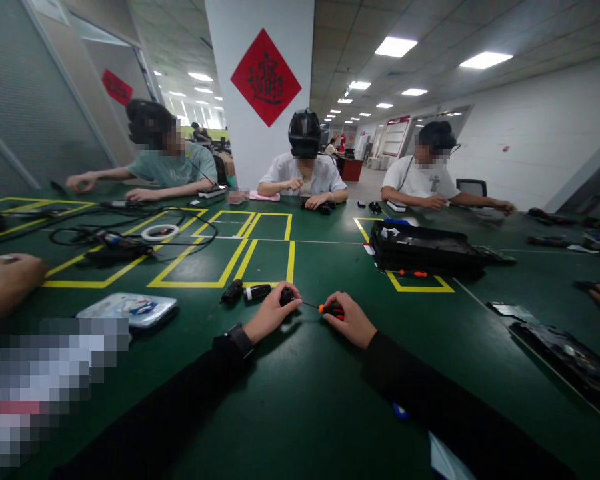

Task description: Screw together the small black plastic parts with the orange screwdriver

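Observation:
Over the green table, my left hand (275, 312) is closed around a small black part (287, 296), mostly covered by the fingers. My right hand (349, 319) grips the black and orange handle of a screwdriver (330, 311). Its thin shaft points left and reaches the black part at my left fingertips; whether the tip sits inside it I cannot tell. Just beyond my left hand lie a black cylindrical piece (231, 292) and another with a white band (257, 291).
A black tray (420, 247) stands at the right, an orange screwdriver (414, 273) before it. Cables (125, 233) and a white ring (160, 233) lie left, beyond a phone-like case (130, 309). An opened device (570, 353) lies far right. Several people sit around the table (300, 400).

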A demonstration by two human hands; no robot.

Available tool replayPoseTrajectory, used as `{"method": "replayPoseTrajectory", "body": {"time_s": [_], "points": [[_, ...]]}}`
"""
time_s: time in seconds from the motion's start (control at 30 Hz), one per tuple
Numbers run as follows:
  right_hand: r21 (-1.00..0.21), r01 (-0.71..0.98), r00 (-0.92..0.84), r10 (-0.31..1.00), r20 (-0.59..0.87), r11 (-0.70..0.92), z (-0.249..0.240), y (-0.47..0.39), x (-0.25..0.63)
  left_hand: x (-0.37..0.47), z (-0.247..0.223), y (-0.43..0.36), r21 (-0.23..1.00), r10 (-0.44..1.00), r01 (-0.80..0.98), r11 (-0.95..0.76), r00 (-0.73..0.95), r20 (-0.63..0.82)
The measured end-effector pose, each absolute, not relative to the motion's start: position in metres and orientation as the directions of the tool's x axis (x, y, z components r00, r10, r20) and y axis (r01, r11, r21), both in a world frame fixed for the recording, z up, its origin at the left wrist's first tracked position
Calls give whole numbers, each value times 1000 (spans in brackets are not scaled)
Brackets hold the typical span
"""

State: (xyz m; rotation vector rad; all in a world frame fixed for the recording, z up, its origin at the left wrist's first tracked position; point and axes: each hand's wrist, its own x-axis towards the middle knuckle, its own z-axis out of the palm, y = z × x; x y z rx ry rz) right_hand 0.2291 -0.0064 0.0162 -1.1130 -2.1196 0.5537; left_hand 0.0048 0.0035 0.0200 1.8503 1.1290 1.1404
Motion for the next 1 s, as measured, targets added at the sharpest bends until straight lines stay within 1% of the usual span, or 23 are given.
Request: {"method": "replayPoseTrajectory", "body": {"time_s": [0.13,0.3,0.37,0.73,1.0], "points": [[-634,546,-415,834,363,548,17,-6,227,5,21,3,870,916,309,-385,243,319],[-567,571,-459,803,379,594,16,-2,227,5,21,3,877,920,301,-375,240,310],[-557,566,-466,793,392,607,16,-1,228,5,21,3,875,917,297,-382,242,318],[-616,552,-406,826,390,562,20,-7,228,5,19,3,889,923,277,-365,230,308],[-575,574,-440,812,383,583,18,-2,227,5,21,3,873,912,288,-394,242,332]]}}
